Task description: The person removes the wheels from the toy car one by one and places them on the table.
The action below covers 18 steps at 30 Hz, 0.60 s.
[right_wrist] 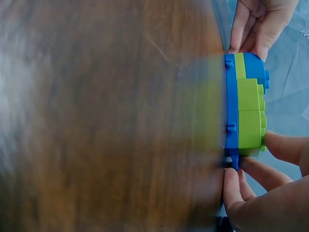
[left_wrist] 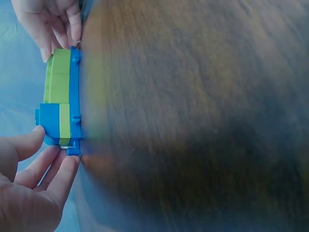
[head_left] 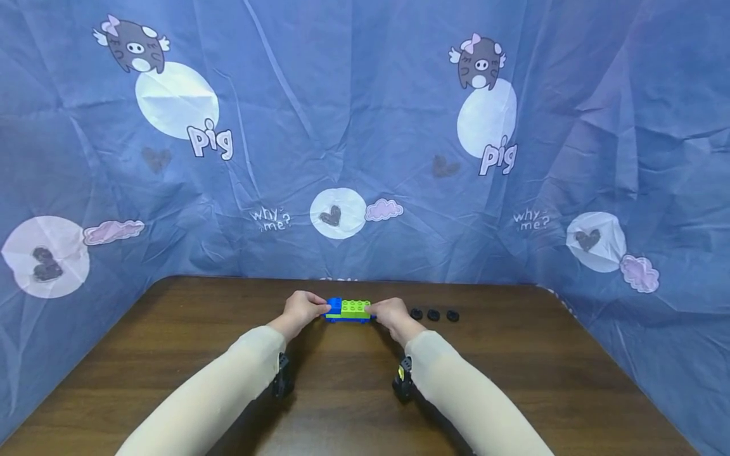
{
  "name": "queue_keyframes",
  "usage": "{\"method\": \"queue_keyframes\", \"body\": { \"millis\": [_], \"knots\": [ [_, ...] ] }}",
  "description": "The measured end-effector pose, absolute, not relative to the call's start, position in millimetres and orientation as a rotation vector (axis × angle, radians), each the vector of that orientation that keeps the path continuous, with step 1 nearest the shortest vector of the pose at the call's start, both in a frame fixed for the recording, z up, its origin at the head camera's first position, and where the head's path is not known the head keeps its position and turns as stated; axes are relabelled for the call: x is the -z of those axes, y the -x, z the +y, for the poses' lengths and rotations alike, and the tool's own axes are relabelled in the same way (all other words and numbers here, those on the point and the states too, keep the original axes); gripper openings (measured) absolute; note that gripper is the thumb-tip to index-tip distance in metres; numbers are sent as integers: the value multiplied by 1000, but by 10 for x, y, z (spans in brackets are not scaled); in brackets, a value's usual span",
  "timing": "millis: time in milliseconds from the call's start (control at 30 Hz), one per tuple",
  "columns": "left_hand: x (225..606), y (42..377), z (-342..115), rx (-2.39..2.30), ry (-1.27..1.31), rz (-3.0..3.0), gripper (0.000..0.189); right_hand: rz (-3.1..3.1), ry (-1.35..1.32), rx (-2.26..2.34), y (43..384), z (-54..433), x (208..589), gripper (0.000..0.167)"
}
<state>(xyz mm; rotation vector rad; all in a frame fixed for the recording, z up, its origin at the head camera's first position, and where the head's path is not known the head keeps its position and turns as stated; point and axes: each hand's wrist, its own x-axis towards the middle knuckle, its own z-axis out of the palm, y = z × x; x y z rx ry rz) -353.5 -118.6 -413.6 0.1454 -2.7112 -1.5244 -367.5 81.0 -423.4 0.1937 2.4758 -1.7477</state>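
Observation:
A toy truck of building bricks [head_left: 356, 309] stands at the far middle of the table. Its blue base [left_wrist: 75, 89] carries small side pegs [right_wrist: 231, 128] with no wheels on the sides seen. Green bricks [right_wrist: 249, 128] and a blue brick [left_wrist: 50, 118] sit on top. My left hand [head_left: 301, 311] pinches the blue-brick end, thumb at the blue brick and fingers by the base's end. At the other end, my right hand [head_left: 393, 315] grips with its thumb against the green brick and fingers near the base.
Three small black wheels [head_left: 433, 315] lie in a row to the right of my right hand. The brown wooden table [head_left: 342, 392] reaches back to a blue printed cloth [head_left: 353, 152] hanging behind and at both sides.

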Motion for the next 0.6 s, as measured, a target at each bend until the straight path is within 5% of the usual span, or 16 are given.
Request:
{"method": "queue_keyframes", "body": {
  "millis": [600],
  "knots": [
    [4123,3569,-1223,1601,-102,-2779,26,2449,-200,1757,3623,816,4207,35]
  ]
}}
